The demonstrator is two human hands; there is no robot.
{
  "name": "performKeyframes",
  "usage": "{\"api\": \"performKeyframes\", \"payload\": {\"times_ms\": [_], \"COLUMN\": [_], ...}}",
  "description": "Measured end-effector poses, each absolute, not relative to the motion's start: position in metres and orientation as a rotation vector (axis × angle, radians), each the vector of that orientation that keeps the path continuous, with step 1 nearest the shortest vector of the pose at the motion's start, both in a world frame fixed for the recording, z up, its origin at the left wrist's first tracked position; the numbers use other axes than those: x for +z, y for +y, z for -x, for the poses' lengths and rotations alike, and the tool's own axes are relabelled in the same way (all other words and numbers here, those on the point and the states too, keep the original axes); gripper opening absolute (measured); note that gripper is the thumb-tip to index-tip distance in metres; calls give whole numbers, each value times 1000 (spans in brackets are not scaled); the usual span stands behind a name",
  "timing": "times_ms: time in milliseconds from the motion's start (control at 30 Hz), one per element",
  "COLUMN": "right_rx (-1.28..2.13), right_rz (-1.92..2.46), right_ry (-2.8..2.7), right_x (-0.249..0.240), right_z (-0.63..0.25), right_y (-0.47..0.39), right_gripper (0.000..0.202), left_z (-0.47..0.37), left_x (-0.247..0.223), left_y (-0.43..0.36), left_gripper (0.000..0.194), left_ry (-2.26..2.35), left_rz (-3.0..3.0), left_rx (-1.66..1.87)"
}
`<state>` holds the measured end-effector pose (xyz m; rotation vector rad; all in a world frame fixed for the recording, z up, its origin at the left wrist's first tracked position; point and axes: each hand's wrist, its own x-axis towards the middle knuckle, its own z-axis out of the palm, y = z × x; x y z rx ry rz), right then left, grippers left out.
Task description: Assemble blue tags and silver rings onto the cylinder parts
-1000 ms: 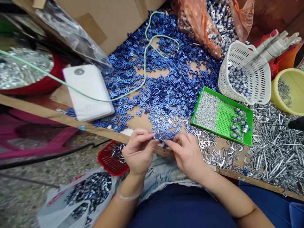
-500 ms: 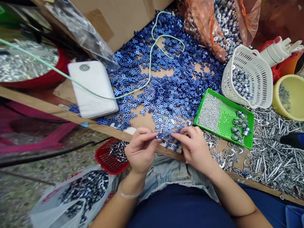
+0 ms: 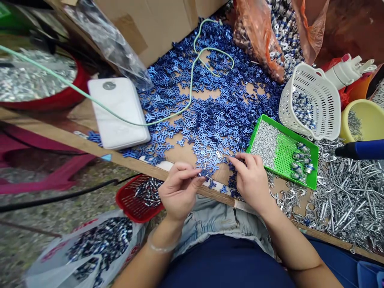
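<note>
My left hand (image 3: pixel 179 191) pinches a small blue three-armed metal piece (image 3: pixel 204 173) between thumb and fingers, just above the table's front edge. Thin silver pins stick out from this piece. To its right, my right hand (image 3: pixel 253 180) has its thumb and index fingertips together low over the scattered parts. Whatever lies between those fingertips is too small to make out. A small flat silver part (image 3: pixel 219 155) lies between the two hands. Many blue three-armed pieces (image 3: pixel 192 116) cover the tabletop beyond them.
Right of my hands is a green tray (image 3: pixel 280 155) with tiny silver pins and several blue-silver cylinders. Behind it stand a white basket (image 3: pixel 325 104) and a yellow bowl (image 3: pixel 367 120). A blue-black tool (image 3: pixel 363 150) hangs over loose silver pins. A white box (image 3: pixel 118 114) sits left.
My right hand has moved slightly right and away from the blue piece, and its fingertips have come together. My left hand still holds the piece. The blue-black tool shows farther into view.
</note>
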<state>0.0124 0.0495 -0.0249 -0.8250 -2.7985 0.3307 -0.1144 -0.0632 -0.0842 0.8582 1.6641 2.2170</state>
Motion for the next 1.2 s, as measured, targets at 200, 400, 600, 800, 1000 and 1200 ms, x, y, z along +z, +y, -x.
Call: {"api": "performKeyframes", "payload": {"times_ms": [200, 400, 600, 800, 1000, 1200], "right_rx": [199, 210, 171, 390, 318, 308], "right_rz": [541, 552, 423, 674, 972, 968], "right_ry": [-2986, -2894, -3090, -2801, -2921, -3100], "right_x": [-28, -19, -20, -4, -9, -14], "right_z": [-8, -1, 17, -2, 26, 49], "right_y": [50, 61, 68, 89, 102, 99], "right_gripper": [40, 35, 41, 30, 15, 18], "left_z": [114, 114, 114, 114, 115, 116], "left_x": [-86, -89, -86, -85, -82, -77], "left_y": [-63, -64, -65, -64, -63, -63], "left_gripper": [24, 29, 35, 34, 33, 30], "left_ry": [1685, 1665, 1657, 1649, 1671, 1713], "left_rz": [-861, -922, -953, -1011, -1059, -1080], "left_rx": [2218, 2233, 2199, 2193, 2173, 2139]}}
